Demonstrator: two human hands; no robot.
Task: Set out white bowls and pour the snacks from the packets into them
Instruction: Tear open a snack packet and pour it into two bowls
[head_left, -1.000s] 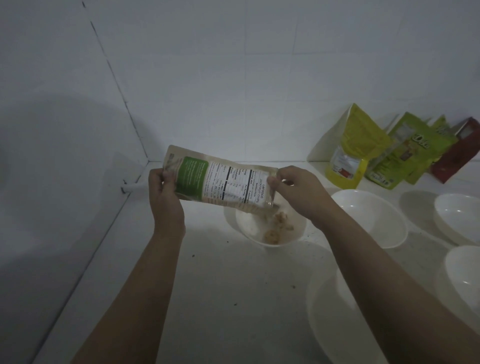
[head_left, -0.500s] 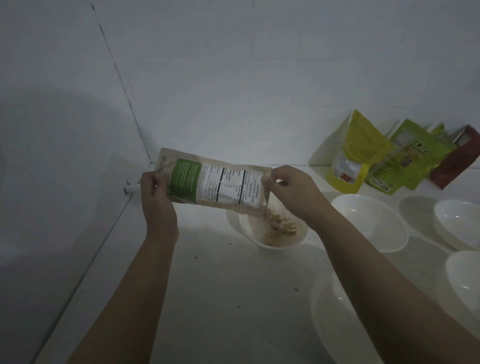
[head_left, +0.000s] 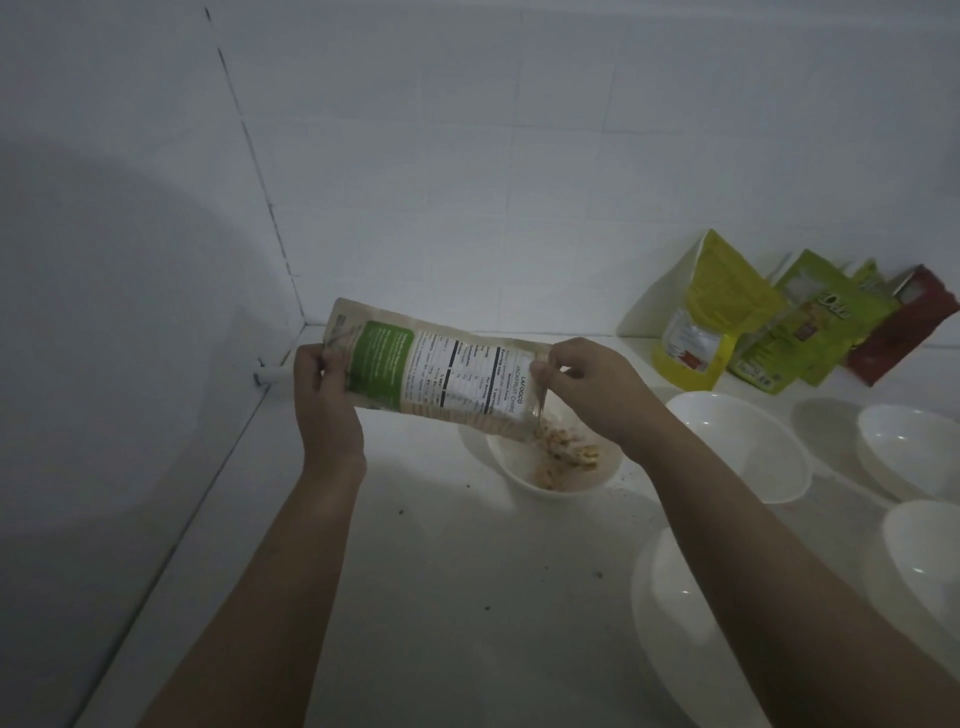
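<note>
Snack packet (head_left: 441, 371), beige with a green panel and a printed nutrition label, is held almost on its side above the table (head_left: 441, 597), near the far left corner where the two tiled walls meet. The left hand (head_left: 324, 395) grips its closed bottom end with the fingers curled around it, and the right hand (head_left: 592, 387) pinches the open end between thumb and fingers. The open mouth points down over a white bowl (head_left: 550, 470), and pale snack pieces (head_left: 566, 452) lie in this bowl; some seem to be falling, but the dim light makes it hard to be sure. Four more white bowls stand to the right: one (head_left: 748, 447) just beside the filled bowl, one (head_left: 909, 447) by the right edge, one (head_left: 930, 561) nearer along the right edge, and one (head_left: 675, 613) partly hidden under the right forearm. Against the back wall, near the far right corner, lean a yellow packet (head_left: 706, 317), two green packets (head_left: 810, 327) and a red packet (head_left: 904, 327).
</note>
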